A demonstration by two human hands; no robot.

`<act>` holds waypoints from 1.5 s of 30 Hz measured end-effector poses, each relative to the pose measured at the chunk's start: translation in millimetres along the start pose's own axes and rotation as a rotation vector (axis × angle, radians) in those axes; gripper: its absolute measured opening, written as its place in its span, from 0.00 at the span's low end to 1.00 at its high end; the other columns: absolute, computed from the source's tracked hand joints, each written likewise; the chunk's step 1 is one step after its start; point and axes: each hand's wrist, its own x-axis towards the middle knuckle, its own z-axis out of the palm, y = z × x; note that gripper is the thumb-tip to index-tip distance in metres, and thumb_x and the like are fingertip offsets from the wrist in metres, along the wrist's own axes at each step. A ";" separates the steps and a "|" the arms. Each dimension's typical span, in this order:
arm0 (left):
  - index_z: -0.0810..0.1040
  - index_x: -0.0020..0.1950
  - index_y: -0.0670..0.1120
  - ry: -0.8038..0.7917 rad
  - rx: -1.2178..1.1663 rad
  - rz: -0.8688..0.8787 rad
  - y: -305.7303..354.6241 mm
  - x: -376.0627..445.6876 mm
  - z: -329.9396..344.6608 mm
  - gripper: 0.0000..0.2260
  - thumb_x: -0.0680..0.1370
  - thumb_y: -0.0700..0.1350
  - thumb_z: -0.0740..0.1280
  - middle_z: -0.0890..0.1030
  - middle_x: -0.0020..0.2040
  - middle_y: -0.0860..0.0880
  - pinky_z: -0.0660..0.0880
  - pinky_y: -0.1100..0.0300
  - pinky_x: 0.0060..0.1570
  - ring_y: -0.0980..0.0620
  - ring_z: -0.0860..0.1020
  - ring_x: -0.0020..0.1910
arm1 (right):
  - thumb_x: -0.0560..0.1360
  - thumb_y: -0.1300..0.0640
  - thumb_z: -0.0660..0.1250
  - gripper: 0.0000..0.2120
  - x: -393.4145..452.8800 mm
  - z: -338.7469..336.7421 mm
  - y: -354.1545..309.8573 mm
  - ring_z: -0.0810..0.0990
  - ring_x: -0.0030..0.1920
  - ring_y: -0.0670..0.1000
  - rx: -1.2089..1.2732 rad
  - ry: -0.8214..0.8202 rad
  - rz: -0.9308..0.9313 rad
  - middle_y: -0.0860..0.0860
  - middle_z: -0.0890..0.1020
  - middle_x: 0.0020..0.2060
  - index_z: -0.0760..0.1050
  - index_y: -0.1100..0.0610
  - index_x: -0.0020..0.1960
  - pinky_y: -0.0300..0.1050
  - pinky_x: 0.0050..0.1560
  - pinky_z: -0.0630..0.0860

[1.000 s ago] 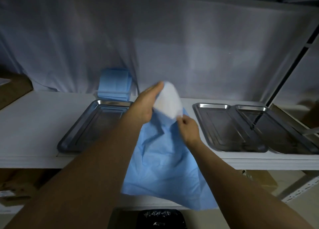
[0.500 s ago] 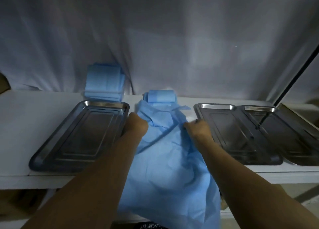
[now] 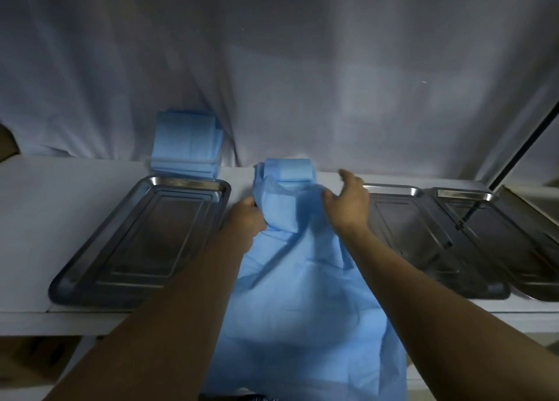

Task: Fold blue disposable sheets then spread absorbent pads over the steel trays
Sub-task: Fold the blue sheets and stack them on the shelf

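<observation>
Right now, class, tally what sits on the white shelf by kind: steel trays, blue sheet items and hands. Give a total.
Steel trays: 3, left tray, middle tray, right tray
Blue items: 3, stack, roll, loose sheet
Hands: 2, left hand, right hand
Total: 8

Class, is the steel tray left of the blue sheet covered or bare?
Bare: the left steel tray shows only its metal floor, no pad.
</observation>
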 end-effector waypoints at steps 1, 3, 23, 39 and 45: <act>0.76 0.46 0.43 -0.002 -0.049 0.040 -1.1 -3.8 1.1 0.13 0.72 0.27 0.60 0.73 0.35 0.44 0.65 0.61 0.33 0.50 0.69 0.33 | 0.75 0.56 0.66 0.24 0.0 2.5 -12.7 0.72 0.65 0.55 0.108 -0.085 -0.049 0.55 0.75 0.64 0.68 0.57 0.70 0.46 0.66 0.67; 0.76 0.42 0.46 -0.008 -0.059 0.118 -2.8 -4.4 4.4 0.11 0.68 0.30 0.61 0.77 0.40 0.42 0.70 0.57 0.40 0.48 0.73 0.39 | 0.75 0.51 0.68 0.24 -1.6 5.3 -39.9 0.74 0.64 0.52 0.299 -0.324 -0.044 0.53 0.77 0.62 0.70 0.56 0.69 0.46 0.67 0.68; 0.74 0.58 0.45 -0.071 -0.010 0.053 -1.0 -19.4 -26.8 0.29 0.61 0.49 0.78 0.81 0.53 0.48 0.77 0.51 0.54 0.47 0.80 0.52 | 0.71 0.72 0.66 0.12 15.0 15.2 -100.7 0.76 0.34 0.38 0.421 -0.347 -0.178 0.48 0.79 0.35 0.80 0.55 0.41 0.35 0.44 0.74; 0.59 0.72 0.42 0.393 0.453 0.094 -11.3 -2.8 -21.9 0.23 0.78 0.36 0.60 0.72 0.66 0.38 0.69 0.49 0.62 0.38 0.72 0.65 | 0.73 0.60 0.62 0.23 10.5 10.0 33.1 0.73 0.64 0.60 -0.443 -0.302 0.326 0.62 0.73 0.64 0.69 0.65 0.66 0.50 0.61 0.73; 0.66 0.69 0.44 0.508 0.769 0.257 -12.9 -6.9 -16.5 0.23 0.74 0.37 0.64 0.69 0.65 0.37 0.69 0.46 0.59 0.36 0.69 0.63 | 0.75 0.60 0.62 0.20 5.9 -1.0 35.0 0.74 0.65 0.59 -0.697 -0.427 0.204 0.61 0.73 0.65 0.71 0.64 0.66 0.47 0.61 0.73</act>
